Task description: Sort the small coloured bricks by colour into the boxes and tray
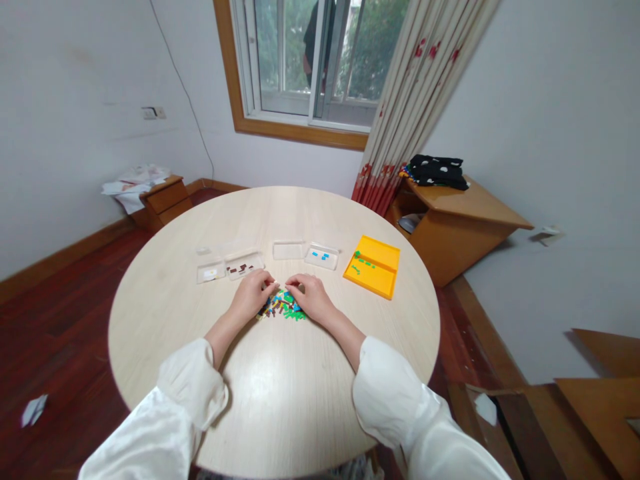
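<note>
A pile of small coloured toy bricks, mostly green, brown, blue and yellow, lies on the round table between my hands. My left hand is at the pile's left edge, thumb and fingers pinched together; whatever is in the pinch is too small to make out. Across from it, my right hand rests over the pile's right side, fingers likewise closed at the tips. Just beyond my left hand is a clear tray with brown bricks. A clear tray beyond my right hand holds a few blue bricks.
A clear tray with pale pieces stands at the left, and another clear tray at the back middle. An open yellow case holding green bricks lies at the right on the pale round table. A wooden cabinet stands behind.
</note>
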The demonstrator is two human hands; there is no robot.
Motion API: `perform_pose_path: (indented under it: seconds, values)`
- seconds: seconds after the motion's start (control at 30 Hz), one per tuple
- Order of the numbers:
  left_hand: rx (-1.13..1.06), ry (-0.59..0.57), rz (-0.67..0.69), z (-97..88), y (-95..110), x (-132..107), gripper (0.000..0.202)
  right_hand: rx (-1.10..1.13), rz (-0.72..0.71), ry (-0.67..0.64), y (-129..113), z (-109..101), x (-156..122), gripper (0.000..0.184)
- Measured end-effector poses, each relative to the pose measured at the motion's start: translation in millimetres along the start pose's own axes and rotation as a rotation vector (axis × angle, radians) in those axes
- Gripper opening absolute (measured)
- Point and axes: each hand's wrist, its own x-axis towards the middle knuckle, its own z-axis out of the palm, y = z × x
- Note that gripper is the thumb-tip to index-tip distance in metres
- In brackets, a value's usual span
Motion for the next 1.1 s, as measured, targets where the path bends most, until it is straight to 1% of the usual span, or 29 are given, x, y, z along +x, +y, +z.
perform_pose_path:
  seconds: [0.17,0.27,0.4,0.47,0.6,0.67,0.77,0.87,0.93,1.0,1.1]
  values:
    - [-0.004,0.041,0.013,2.3,-2,-1,0.016,0.036,-0.007,0.005,2,1,0,0.012]
    - [0.025,0.108,0.003,3.7,-4,6,0.017,0.025,-0.013,-0.007,3,2,0,0.012]
    - [0.071,0.213,0.01,5.5,-3,31,0.021,0.008,-0.02,-0.024,2,2,-1,0.012]
    - [0.099,0.222,-0.004,8.6,-3,48,0.023,0.005,-0.024,-0.026,1,1,-1,0.012]
    - [0.126,0.145,-0.075,20.7,-8,74,0.026,-0.001,-0.024,-0.008,3,-2,-2,0.011]
    - [0.126,0.12,-0.115,27.0,-12,78,0.03,0.001,-0.029,0.005,4,-3,-2,0.011]
    - [0.112,0.12,-0.105,30.9,-14,76,0.036,0.017,-0.022,0.029,6,-4,-1,0.012]
    - [0.093,0.154,-0.055,25.5,-8,70,0.029,0.076,0.016,0.064,8,-5,1,0.014]
    - [0.067,0.149,-0.046,18.4,0,65,0.023,0.14,0.049,0.098,10,-5,2,0.015]
    - [0.006,0.092,-0.058,10.9,9,59,0.022,0.197,0.086,0.147,11,-6,4,0.015]
    - [-0.121,-0.07,-0.068,2.8,21,47,0.023,0.241,0.113,0.222,12,-8,5,0.012]
